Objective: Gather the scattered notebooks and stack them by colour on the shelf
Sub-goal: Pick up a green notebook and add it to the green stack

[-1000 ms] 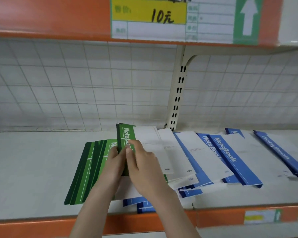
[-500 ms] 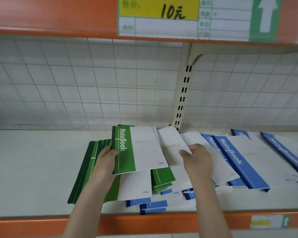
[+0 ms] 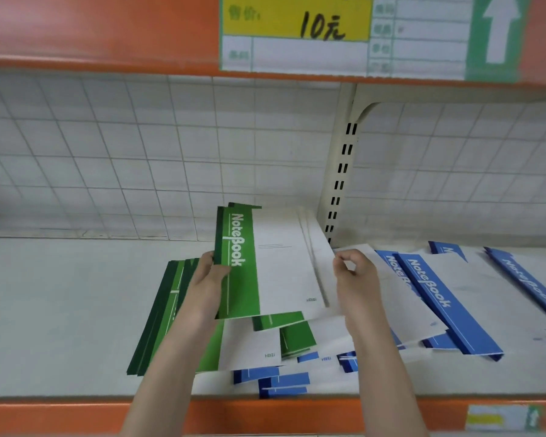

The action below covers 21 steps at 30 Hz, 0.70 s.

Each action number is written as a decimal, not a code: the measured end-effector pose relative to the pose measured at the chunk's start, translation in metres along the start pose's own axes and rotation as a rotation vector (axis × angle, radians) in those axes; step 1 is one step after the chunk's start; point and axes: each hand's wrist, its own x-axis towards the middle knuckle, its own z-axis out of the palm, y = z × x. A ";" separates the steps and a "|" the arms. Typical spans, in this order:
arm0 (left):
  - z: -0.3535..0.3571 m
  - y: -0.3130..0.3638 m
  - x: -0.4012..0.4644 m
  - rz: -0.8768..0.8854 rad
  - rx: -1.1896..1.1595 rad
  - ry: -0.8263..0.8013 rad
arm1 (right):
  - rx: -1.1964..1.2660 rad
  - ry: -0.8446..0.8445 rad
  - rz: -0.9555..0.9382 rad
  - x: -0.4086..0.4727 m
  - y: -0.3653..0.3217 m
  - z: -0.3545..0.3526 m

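My left hand (image 3: 207, 279) grips a small bundle of green notebooks (image 3: 265, 263) by the green spine and holds it tilted up above the shelf. My right hand (image 3: 356, 272) is at the bundle's right edge, fingers curled, and seems to pinch the white covers there. More green notebooks (image 3: 158, 316) lie fanned on the shelf under my left arm. Blue notebooks (image 3: 435, 298) are spread to the right, and several more blue ones (image 3: 281, 381) poke out at the front edge under the pile.
The white shelf board (image 3: 60, 310) stretches out to the left. An orange shelf lip (image 3: 265, 414) runs along the front. A slotted upright post (image 3: 338, 184) stands at the back. The upper shelf carries a yellow price label (image 3: 297, 20).
The green bundle has risen and tilted up in my left hand. My right hand has brought a white-covered notebook from the pile against the bundle's right edge.
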 end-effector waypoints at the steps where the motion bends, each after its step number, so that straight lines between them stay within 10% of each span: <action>1: 0.004 -0.001 -0.002 0.009 0.019 -0.021 | 0.028 -0.019 -0.005 -0.003 -0.003 0.004; 7: 0.005 0.000 -0.008 -0.036 -0.133 -0.043 | 0.156 -0.201 0.012 -0.015 -0.014 0.003; 13: -0.004 0.006 -0.008 0.000 -0.183 -0.016 | -0.676 -0.144 -0.030 -0.008 0.011 -0.014; 21: -0.008 -0.001 -0.003 -0.017 -0.186 -0.033 | -0.483 0.188 -0.072 0.002 0.020 -0.019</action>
